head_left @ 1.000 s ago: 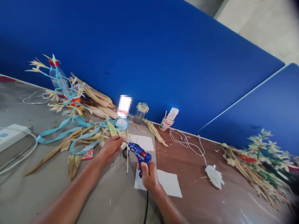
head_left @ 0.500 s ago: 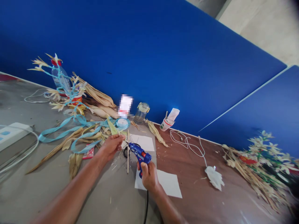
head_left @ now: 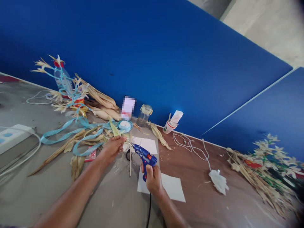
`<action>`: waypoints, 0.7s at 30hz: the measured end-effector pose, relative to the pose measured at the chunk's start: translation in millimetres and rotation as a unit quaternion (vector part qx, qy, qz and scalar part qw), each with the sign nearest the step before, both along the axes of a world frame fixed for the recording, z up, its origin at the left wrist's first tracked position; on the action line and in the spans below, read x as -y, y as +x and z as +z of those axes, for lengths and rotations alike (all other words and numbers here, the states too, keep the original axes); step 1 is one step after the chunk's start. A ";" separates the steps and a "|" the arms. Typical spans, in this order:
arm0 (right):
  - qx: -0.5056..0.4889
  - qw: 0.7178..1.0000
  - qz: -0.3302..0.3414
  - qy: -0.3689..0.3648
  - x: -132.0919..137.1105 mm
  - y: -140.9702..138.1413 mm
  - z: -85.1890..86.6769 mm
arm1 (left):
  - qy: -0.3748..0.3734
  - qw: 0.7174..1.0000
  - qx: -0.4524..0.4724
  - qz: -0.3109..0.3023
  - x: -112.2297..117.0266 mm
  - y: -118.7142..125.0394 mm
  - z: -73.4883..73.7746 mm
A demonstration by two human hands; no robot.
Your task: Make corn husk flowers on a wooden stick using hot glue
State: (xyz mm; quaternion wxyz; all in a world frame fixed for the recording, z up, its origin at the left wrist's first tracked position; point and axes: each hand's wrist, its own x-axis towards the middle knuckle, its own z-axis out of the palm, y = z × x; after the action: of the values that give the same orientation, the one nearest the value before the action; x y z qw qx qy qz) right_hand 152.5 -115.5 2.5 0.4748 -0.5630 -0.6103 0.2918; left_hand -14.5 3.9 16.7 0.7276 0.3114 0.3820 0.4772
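Observation:
My right hand (head_left: 153, 180) is wrapped round the handle of a blue hot glue gun (head_left: 145, 156), its nozzle pointing up and left. A black cord runs down from the grip. My left hand (head_left: 112, 148) is closed in a pinch just left of the nozzle; what is between its fingertips is too small to make out. A pale green strip of corn husk (head_left: 114, 128) shows right above that hand, and I cannot tell whether the fingers touch it. Beneath the nozzle lie a thin wooden stick (head_left: 130, 158) and white paper (head_left: 146, 145).
Light blue ribbon (head_left: 59, 137) and dried corn husks (head_left: 77, 167) spread at left, near a power strip (head_left: 14, 136). A ribbon-wrapped husk-flower branch (head_left: 76, 93) stands behind. A glass jar (head_left: 144, 115), a paper cup (head_left: 169, 126), a white cable (head_left: 190, 144) and white flowers (head_left: 273, 152) sit rightward.
The glue gun and my right hand have shifted slightly right and down, so the nozzle is a little farther from my left fingertips. My left hand has barely moved.

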 end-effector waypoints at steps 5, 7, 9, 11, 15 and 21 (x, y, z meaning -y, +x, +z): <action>0.006 1.000 0.017 0.009 0.5 -1.5 1.8 | 0.022 0.999 -0.031 -0.007 0.4 2.9 -6.1; 0.014 1.000 0.014 0.003 -0.2 -1.3 -0.7 | 0.021 0.999 -0.031 -0.011 1.6 4.0 -5.8; 0.020 1.000 0.009 -0.006 -1.0 -0.9 -3.9 | 0.016 1.000 -0.023 -0.013 2.8 4.7 -4.0; 0.020 1.000 0.006 -0.011 -1.8 -0.7 -6.9 | 0.009 1.000 -0.013 -0.014 3.5 4.8 -1.6; 0.016 1.000 0.003 -0.013 -2.8 0.0 -12.4 | -0.007 1.000 0.007 -0.018 4.3 4.5 2.6; 0.021 1.000 -0.001 -0.015 -2.0 1.5 -15.8 | -0.018 1.000 0.009 -0.015 5.0 2.8 6.7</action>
State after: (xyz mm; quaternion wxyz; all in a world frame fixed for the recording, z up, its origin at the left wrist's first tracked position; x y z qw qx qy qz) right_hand 153.9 -113.5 -13.3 0.4535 -0.5767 -0.6153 0.2884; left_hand -11.7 -1.1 23.4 0.7436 0.2999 0.3792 0.4619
